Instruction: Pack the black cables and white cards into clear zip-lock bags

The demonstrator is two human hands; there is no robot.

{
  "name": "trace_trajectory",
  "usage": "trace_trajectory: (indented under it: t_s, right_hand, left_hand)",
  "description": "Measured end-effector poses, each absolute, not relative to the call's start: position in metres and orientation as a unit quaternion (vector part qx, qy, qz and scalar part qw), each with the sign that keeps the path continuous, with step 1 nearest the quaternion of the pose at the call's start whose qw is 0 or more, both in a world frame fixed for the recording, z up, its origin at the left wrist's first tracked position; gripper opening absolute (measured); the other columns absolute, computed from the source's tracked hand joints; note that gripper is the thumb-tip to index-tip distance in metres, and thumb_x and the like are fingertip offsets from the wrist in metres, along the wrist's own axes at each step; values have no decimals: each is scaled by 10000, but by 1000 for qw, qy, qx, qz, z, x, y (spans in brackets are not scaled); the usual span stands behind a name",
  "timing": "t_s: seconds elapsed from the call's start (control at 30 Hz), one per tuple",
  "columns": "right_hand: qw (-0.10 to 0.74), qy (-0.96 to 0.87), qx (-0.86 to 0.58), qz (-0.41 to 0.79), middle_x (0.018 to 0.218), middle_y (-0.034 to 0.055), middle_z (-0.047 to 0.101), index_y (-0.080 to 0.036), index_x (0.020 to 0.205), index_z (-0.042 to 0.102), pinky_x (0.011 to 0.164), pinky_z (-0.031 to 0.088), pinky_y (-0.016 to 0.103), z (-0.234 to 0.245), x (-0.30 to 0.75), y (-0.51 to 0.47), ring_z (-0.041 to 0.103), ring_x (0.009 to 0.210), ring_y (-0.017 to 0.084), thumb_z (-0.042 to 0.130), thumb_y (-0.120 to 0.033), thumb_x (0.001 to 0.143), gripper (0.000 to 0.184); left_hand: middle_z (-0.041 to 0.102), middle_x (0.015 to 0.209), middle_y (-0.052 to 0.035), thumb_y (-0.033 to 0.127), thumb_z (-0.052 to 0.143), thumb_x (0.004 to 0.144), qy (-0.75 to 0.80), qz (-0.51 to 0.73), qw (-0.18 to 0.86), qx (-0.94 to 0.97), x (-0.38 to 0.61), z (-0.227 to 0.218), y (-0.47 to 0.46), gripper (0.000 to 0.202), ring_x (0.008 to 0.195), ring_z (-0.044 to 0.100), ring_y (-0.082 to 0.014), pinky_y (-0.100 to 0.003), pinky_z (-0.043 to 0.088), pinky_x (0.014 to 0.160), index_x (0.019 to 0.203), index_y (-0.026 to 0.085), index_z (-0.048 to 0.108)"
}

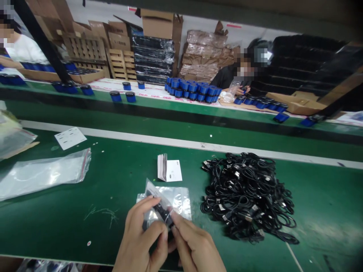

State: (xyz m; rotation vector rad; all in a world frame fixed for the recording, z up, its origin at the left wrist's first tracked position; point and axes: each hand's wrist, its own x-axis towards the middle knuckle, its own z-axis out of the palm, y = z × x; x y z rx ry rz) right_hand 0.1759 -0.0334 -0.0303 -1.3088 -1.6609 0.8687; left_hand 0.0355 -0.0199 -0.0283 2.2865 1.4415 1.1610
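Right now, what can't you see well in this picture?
In the head view:
- Black thing in the bag: partly hidden by the left hand and right hand.
- Print on the card: too small.
- Inner cables: hidden by top loops.
- Person far left: cut off by the edge.

A heap of coiled USB cables (244, 196) lay on the workbench (70, 230), just right of a clear plastic bag (167, 200) held between the left hand (138, 238) and the right hand (195, 241), with a small stack of leaflets (169, 170) directly behind that bag. Farther left lay another plastic bag (42, 175), a printed card (70, 138) behind it. Beyond stood a second workbench (181, 119), carrying rows of cylindrical units (193, 88), with wooden pallets (85, 49) and cardboard cartons (155, 22) behind.
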Motion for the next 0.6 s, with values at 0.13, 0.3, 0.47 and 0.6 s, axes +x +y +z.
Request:
trace_trajectory:
  t_s: [0.13,0.3,0.47,0.6]
  right_hand:
    - [441,-614,-603,256,725,34,609,-196,818,618,557,470,237,-26,181,-27,590,590,152,539,-244,861,102]
    - [448,-486,-526,536,709,19,621,-166,892,604,565,487,233,-21,180,-16,603,609,148,628,-315,801,176]
    - [438,-471,-492,586,637,-12,599,-158,742,633,561,428,210,-24,177,-16,541,572,112,681,-291,761,142]
    - [434,-428,-509,607,494,-65,468,-160,613,561,466,316,187,-21,184,-16,398,466,75,754,-347,671,275]
  left_hand:
    - [469,1190,-73,110,458,808,487,394,103,772,36,-23,-21,179,1154,462,-266,-431,413,933,720,229,559]
    - [452,1201,-77,114,429,822,482,406,101,770,37,-22,-23,205,1130,478,-248,-428,424,932,681,221,532]
    - [461,1210,-86,112,439,811,485,418,77,765,40,-26,-26,194,1162,466,-265,-470,427,958,684,220,538]
    - [580,1140,-58,125,489,810,457,387,116,792,29,-18,-22,150,1123,546,-235,-552,279,1077,715,240,507]
